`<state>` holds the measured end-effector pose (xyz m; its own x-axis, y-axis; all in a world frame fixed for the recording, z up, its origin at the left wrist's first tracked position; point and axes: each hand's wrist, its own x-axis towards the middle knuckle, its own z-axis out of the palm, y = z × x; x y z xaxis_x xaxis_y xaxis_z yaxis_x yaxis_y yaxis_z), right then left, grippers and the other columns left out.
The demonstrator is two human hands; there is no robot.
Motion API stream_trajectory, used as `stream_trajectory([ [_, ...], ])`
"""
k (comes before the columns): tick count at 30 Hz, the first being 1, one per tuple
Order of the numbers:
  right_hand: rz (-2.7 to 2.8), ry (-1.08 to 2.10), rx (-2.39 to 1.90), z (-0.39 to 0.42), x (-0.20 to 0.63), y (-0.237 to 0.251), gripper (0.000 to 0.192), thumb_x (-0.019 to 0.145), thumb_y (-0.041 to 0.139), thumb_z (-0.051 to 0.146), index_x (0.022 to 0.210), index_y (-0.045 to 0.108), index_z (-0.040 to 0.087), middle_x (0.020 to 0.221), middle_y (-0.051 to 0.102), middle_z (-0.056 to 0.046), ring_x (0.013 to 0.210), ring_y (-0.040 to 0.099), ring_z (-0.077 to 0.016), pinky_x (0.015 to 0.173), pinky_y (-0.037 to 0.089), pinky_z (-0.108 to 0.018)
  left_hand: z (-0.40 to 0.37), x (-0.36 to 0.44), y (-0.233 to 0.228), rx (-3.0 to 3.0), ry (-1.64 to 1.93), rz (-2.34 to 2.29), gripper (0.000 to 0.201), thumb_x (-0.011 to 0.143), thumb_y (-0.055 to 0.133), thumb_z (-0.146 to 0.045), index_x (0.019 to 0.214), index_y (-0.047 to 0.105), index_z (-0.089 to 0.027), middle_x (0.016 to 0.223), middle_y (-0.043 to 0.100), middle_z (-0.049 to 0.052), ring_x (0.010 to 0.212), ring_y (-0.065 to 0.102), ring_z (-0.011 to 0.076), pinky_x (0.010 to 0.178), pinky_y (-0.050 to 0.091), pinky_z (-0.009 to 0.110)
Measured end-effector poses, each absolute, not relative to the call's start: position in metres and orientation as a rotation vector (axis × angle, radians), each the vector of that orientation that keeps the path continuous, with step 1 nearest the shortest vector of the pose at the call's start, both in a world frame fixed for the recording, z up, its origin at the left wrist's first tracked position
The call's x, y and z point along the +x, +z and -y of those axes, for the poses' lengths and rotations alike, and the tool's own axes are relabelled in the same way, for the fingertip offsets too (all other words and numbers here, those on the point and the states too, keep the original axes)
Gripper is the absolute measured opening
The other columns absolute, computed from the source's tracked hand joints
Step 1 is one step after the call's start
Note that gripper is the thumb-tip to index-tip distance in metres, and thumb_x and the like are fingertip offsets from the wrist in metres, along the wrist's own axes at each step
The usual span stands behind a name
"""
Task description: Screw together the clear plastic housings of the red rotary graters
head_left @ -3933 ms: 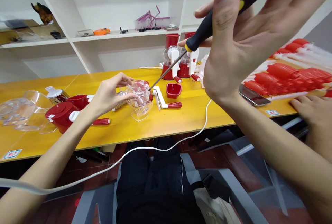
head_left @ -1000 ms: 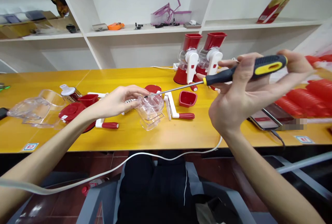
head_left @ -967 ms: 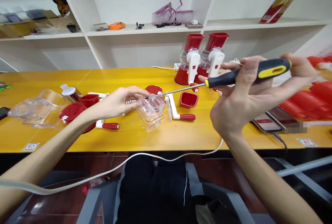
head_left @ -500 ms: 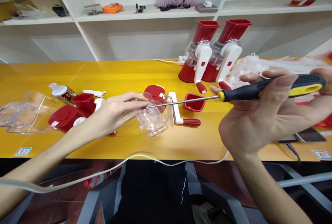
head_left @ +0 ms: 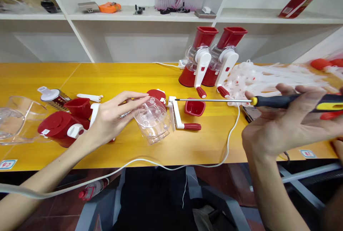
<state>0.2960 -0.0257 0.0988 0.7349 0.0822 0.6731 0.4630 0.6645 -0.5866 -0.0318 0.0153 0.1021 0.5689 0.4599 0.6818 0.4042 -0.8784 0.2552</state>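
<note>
In my left hand [head_left: 114, 113] is a clear plastic grater housing [head_left: 152, 122], tilted above the table, with the fingers closed on its upper left side. My right hand [head_left: 286, 116] grips a screwdriver [head_left: 286, 103] by its black and yellow handle, palm turned up. Its thin metal shaft points left, the tip apart from the housing. Behind the housing stands a red base [head_left: 157, 97], partly covered. Just right of the housing lies a white crank with a red handle [head_left: 191, 126], beside a small red hopper [head_left: 195, 107].
Two assembled rotary graters [head_left: 205, 37] stand at the back. On the left are another red base [head_left: 57, 127], a grater drum [head_left: 55, 98] and a second clear housing [head_left: 32, 116]. White plastic parts [head_left: 252, 77] are piled right. A white cable [head_left: 160, 167] runs along the front edge.
The screwdriver has moved right with my right hand, its tip drawn away from my left fingers and the clear housing. My left hand still holds the housing. The view has shifted slightly.
</note>
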Motion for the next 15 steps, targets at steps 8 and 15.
stream_trajectory([
  [8,1.169,-0.468,-0.735,0.033,0.278,0.055,0.033,0.084,0.055,0.012,0.104,0.029,0.012,0.106,0.05,0.001,0.095,0.065,0.006,0.087,0.06,-0.01,-0.017,-0.02,0.093,2.552,1.315,-0.704,0.041,0.095,0.067,-0.015,0.135,0.067,-0.027,0.127,0.072,0.007,0.112,0.071,0.0173,0.096,0.06,0.03],
  [15,1.554,-0.41,-0.689,0.023,0.265,0.025,0.046,0.077,0.064,0.008,0.096,0.023,0.013,0.119,0.053,-0.002,0.115,0.068,-0.0073,0.098,0.066,-0.025,-0.015,-0.013,0.095,2.463,1.378,-0.705,0.037,0.095,0.068,-0.012,0.129,0.07,-0.023,0.124,0.074,0.007,0.112,0.071,0.0147,0.098,0.059,0.026],
])
